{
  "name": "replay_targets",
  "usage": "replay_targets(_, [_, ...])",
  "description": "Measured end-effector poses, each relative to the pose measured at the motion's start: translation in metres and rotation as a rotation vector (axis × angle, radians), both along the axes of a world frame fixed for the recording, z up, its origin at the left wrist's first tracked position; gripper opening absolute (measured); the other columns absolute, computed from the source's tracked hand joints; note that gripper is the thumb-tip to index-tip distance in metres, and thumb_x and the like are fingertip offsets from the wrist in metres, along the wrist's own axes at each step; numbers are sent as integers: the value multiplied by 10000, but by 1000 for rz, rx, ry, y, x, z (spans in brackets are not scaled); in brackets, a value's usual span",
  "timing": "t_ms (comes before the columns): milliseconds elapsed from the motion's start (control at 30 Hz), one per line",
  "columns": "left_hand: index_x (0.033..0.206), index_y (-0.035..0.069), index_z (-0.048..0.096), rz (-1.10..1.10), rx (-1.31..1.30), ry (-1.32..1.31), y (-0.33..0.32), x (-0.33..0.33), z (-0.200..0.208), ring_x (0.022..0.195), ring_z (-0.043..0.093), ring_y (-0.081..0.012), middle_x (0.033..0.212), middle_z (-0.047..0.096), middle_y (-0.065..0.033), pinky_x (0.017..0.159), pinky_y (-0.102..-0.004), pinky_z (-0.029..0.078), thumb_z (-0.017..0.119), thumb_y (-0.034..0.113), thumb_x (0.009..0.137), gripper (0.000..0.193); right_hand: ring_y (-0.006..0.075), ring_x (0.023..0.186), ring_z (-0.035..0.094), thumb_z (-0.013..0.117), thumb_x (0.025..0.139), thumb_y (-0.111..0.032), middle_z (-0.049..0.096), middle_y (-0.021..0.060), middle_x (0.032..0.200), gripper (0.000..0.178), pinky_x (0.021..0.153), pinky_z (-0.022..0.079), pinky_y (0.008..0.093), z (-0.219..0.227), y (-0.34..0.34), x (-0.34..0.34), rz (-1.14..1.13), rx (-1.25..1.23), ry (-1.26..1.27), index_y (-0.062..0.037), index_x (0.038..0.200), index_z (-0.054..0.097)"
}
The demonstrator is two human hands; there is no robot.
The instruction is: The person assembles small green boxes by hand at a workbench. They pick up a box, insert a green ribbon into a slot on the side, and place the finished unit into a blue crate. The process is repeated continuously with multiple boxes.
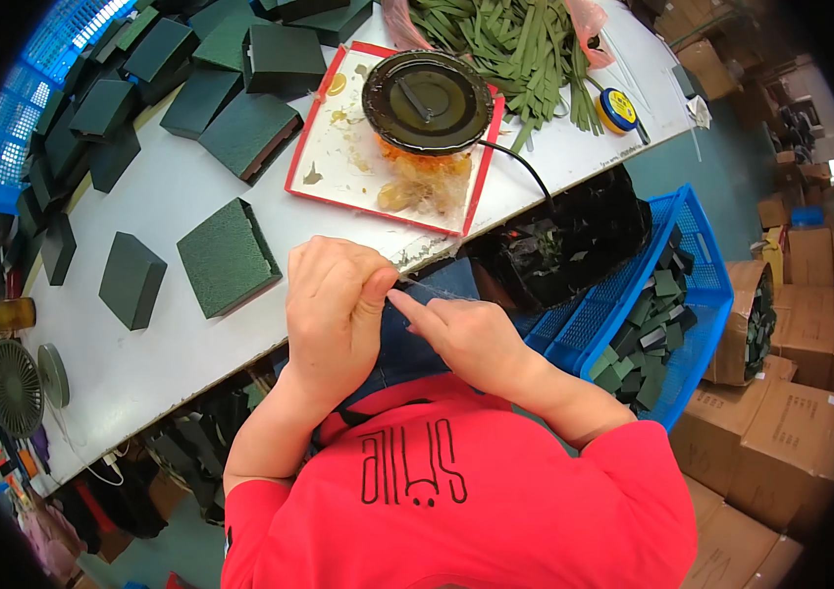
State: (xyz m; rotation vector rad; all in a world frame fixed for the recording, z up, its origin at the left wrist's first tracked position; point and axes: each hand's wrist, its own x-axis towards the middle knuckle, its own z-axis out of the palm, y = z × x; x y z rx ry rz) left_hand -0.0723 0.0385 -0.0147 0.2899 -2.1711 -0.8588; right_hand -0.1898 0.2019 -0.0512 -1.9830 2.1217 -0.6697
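Observation:
My left hand (pixel 334 299) is closed, thumb pressed against the curled fingers, at the table's front edge. Close beside it, my right hand (pixel 466 334) has its index finger and thumb brought together toward the left thumb. Thin whitish strands show near the fingertips; whatever else the fingers hold is hidden or too small to make out. Beyond the hands, a round dark pan (pixel 456 113) with a small dark stick in it stands over a white board with a red rim (pixel 314 182). Stringy amber residue (pixel 427 187) lies on the board. A green textured box (pixel 228 257) sits left of my hands.
Several dark green boxes (pixel 132 280) cover the white table's (pixel 93 363) left and far parts. Green strips (pixel 505 49) lie at the back, near a yellow-and-blue tape measure (pixel 618 110). A black cable (pixel 525 162) crosses the edge. Right are a black-lined bin (pixel 574 245), blue crate (pixel 711 265) and cartons (pixel 790 422).

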Motion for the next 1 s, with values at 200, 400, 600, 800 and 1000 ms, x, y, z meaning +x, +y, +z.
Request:
replay_targets(200, [940,28,687,2,92,32,5,-2,2,779,609,-251,877,695,-79,763,-350,447,710,69,917,52,253,700,673,685,897,-116,636,71,786,489,598,540,357,-6,19,-6,154,170,-68,-113,1379,601])
replay_targets(400, [929,12,706,53,162,-6,-7,7,2,777,622,-256,878,710,-91,741,-341,472,717,47,911,40,157,830,724,700,944,-177,729,88,909,380,702,565,306,-32,87,-72,-172,628,-876,-121,1317,656])
replay_targets(600, [894,10,717,77,160,-107,-6,16,-1,776,635,-256,867,714,-93,729,-345,483,754,37,862,56,-14,505,428,650,935,-80,600,-15,773,397,411,272,146,17,219,-194,-1025,97,-1151,-38,1328,613])
replay_targets(800, [848,40,729,-173,94,-134,13,1,5,780,649,-242,857,725,-70,713,-345,476,790,29,787,86,40,599,403,632,1038,-178,584,34,889,326,457,311,199,33,330,-275,-1199,-1231,-1007,20,1289,571])
replay_targets(1000, [1066,63,699,-367,-11,-399,32,-29,3,910,638,-303,915,670,-81,793,-378,501,789,76,792,289,48,673,448,614,1043,-142,618,57,981,342,547,371,185,36,224,-208,-966,-903,-1154,17,1342,568])
